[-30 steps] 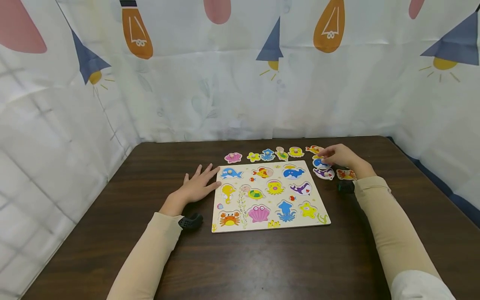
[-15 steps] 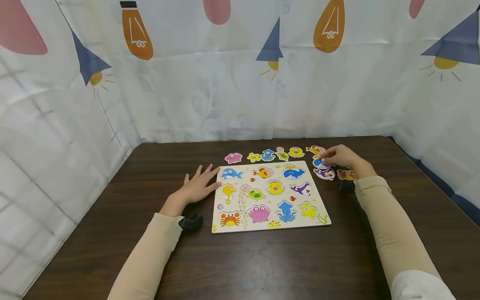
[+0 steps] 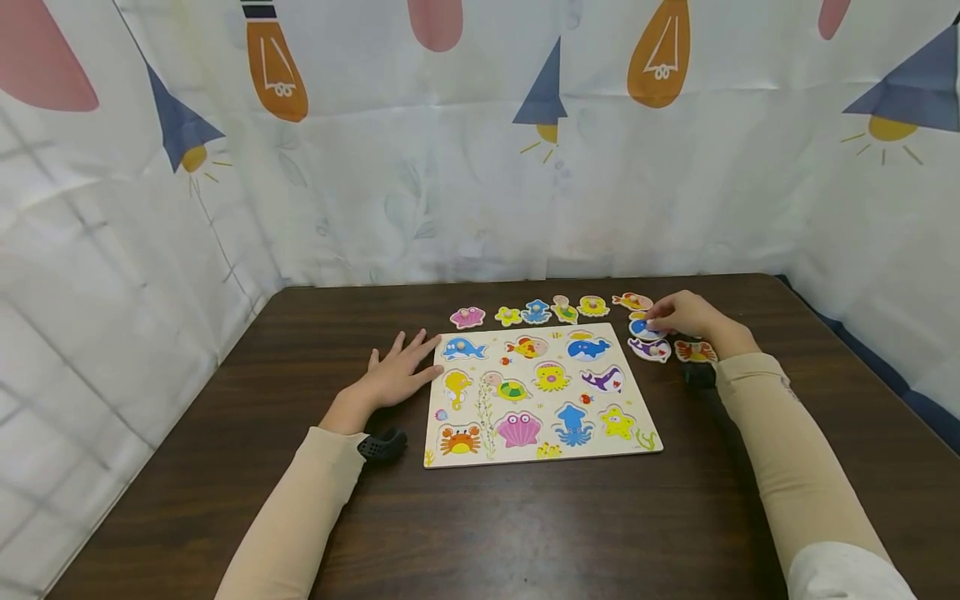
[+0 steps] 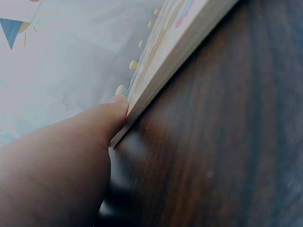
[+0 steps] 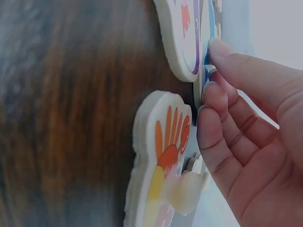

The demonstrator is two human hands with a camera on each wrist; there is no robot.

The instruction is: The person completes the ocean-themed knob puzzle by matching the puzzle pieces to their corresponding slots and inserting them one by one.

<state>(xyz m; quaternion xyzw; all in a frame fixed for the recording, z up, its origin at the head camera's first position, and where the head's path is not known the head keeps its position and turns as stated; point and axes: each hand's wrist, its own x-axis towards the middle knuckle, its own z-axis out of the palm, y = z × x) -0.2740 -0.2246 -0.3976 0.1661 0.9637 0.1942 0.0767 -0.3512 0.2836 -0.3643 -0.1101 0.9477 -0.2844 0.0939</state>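
A pale wooden puzzle board (image 3: 480, 412) with sea-animal pictures lies flat on the table. My left hand (image 3: 392, 372) rests at its upper left edge, fingers spread; the thumb (image 4: 116, 111) touches the board's side in the left wrist view. Beyond the right edge, my right hand (image 3: 693, 318) pinches a blue whale puzzle piece (image 3: 641, 327) between thumb and fingers, partly hiding it. A purple whale piece (image 3: 649, 350) lies just in front of it. Nearer my right wrist is the crab piece (image 5: 163, 161), a knob on its face.
Behind the board a row of loose pieces runs along: a pink shell (image 3: 467, 317), a yellow star (image 3: 507, 316), a blue squid (image 3: 536, 312), a turtle (image 3: 564, 310), an octopus (image 3: 593, 306) and a fish (image 3: 632, 301). A patterned curtain (image 3: 480, 192) hangs behind the dark table (image 3: 540, 525).
My right hand has shifted very slightly to the right at the blue whale piece. The left hand stays where it was, and the board has not moved.
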